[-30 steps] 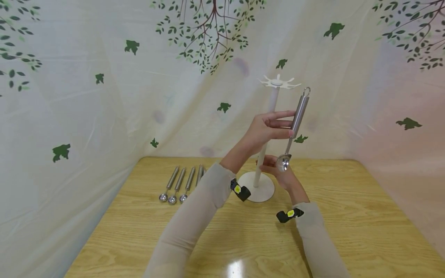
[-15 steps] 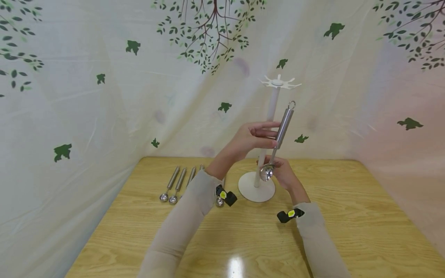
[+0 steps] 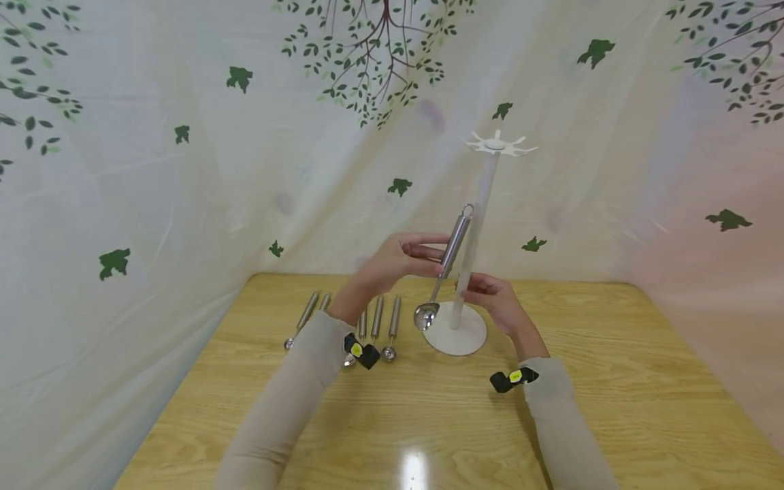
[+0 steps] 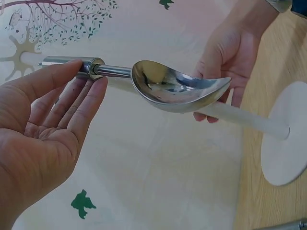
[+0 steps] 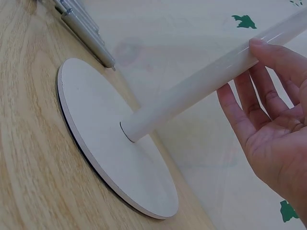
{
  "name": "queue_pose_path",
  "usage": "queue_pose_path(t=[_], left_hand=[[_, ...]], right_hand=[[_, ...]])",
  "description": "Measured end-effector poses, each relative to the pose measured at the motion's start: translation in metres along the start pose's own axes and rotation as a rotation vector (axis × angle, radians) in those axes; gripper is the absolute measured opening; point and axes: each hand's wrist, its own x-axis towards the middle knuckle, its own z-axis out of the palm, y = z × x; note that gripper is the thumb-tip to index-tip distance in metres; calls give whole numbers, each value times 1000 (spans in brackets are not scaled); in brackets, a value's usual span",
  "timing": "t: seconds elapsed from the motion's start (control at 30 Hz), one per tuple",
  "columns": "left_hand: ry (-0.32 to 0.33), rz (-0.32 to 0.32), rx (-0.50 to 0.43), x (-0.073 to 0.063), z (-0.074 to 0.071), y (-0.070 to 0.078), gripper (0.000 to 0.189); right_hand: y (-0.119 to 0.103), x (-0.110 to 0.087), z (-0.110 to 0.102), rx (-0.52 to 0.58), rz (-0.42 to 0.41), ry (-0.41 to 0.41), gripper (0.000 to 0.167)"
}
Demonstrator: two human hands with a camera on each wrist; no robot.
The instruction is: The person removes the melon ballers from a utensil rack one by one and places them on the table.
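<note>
My left hand [image 3: 395,262] pinches an ice cream scoop [image 3: 454,245] by its steel handle, between thumb and fingertips. The scoop is raised and tilted, its ring end up and its bowl down. In the left wrist view the bowl [image 4: 177,86] has a pointed lip. A white stand [image 3: 471,252] rises beside it, topped by a ring of flat hooks [image 3: 497,144] on which nothing hangs. Low on the pole, my right hand [image 3: 499,303] holds the stand with thumb and fingers around it; the right wrist view shows this grip above the round base [image 5: 110,139].
Several steel scoops lie in a row on the wooden table [image 3: 392,422], left of the stand; one scoop [image 3: 394,323] is at the row's right end. My left sleeve hides part of the row. A patterned cloth [image 3: 184,204] hangs behind and at the sides.
My left hand has moved left and down with the scoop, from right of the pole to its left. My right hand stays on the pole.
</note>
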Motion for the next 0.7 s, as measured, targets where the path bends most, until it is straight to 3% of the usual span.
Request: queue_pose_path(t=[0.7], left_hand=[[148,-156,155,-65,-82,-34,55]], right_hand=[[-4,0,2,-15,35,15,38]])
